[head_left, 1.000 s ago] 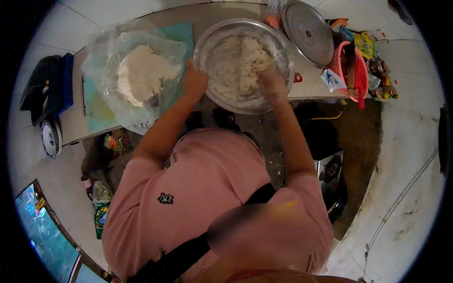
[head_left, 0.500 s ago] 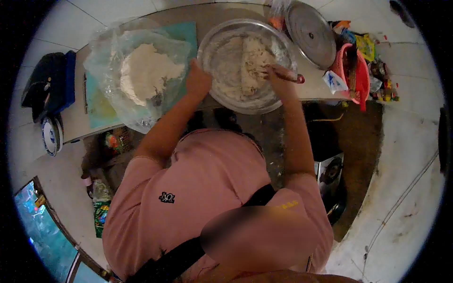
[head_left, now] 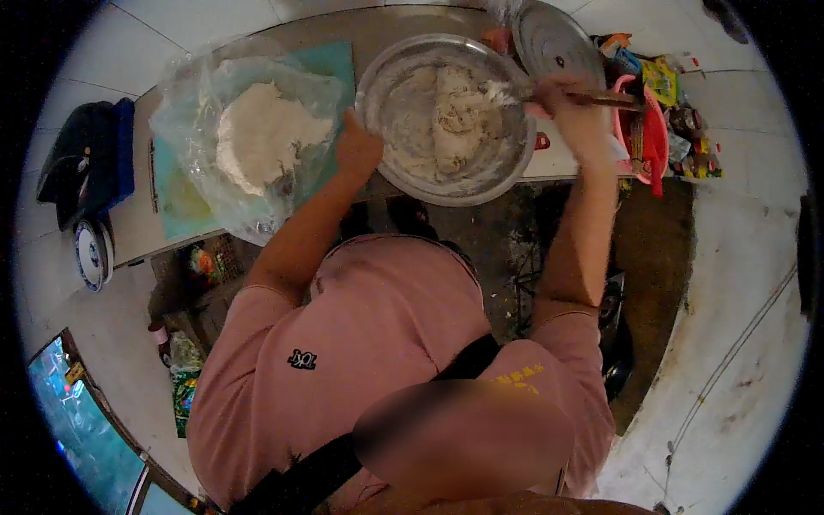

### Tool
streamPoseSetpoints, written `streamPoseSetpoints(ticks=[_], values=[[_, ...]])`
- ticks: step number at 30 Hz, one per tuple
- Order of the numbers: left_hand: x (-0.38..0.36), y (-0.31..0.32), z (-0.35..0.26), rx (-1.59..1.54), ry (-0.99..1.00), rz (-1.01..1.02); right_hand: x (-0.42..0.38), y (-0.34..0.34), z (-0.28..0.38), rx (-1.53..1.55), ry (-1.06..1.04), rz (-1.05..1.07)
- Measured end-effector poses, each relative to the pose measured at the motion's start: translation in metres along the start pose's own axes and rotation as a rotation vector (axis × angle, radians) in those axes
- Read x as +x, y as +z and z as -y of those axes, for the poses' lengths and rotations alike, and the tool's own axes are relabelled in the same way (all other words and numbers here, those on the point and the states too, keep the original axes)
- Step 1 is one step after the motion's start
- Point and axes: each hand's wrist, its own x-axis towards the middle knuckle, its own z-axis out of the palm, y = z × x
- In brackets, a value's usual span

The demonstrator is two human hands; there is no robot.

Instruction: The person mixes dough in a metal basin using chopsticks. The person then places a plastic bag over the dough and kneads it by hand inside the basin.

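A wide metal basin [head_left: 375,163] stands on the counter, with lumpy, floury dough [head_left: 459,116] in it. My left hand [head_left: 359,148] is closed at the basin's left rim. Over the basin's right rim, my right hand [head_left: 568,101] grips brown chopsticks [head_left: 614,99]. Their near ends point right; a whitish clump of dough clings around the tips above the mixture. To the left, an open clear plastic bag [head_left: 193,163] holds a heap of white flour [head_left: 266,133].
Beneath the bag lies a teal board [head_left: 339,60]. A round metal lid [head_left: 558,47] leans behind the basin. At right are a pink basket [head_left: 657,142] and several colourful packets [head_left: 661,81]. A small red object [head_left: 542,141] lies beside the basin. Dark folded cloth [head_left: 77,154] sits far left.
My right hand has lifted the chopsticks out of the dough and moved right and up, dough clinging to the tips. My left hand stays at the rim.
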Motion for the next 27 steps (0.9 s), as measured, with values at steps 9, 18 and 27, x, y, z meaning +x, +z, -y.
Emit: streamPoseSetpoints(ticks=[9,18,27], values=[[0.003,-0.002,-0.003,-0.015,-0.054,0.044,-0.018,0.077,-0.078,0.267,0.213,0.009],[0.001,-0.011,-0.010,0.036,-0.080,0.088,-0.011,0.061,-0.036,0.407,0.381,-0.097],[0.003,-0.002,-0.004,-0.032,-0.033,0.021,-0.009,0.021,-0.061,0.154,0.080,-0.013]])
